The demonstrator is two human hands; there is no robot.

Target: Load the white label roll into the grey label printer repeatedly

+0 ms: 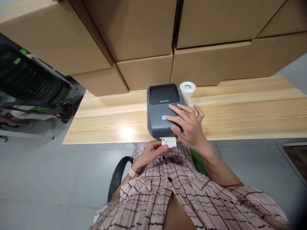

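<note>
A dark grey label printer [157, 111] stands on the wooden table near its front edge. From the slot at its front hangs a short white paper label [172, 142] with an uneven lower edge. My left hand [154, 150] pinches this label between thumb and fingers at its left side. On the printer's top rests my right hand [188, 124], its fingers spread. One fingertip touches the pale blue button [164, 117]. Right behind the printer, a white paper roll [187, 89] stands upright.
Stacked cardboard boxes [144, 72] line the back of the wooden table [240, 118]. A black chair armrest [118, 175] is beside me on the left. At the far left, beyond the table, a dark chair [26, 76] and part of another person [31, 111] show.
</note>
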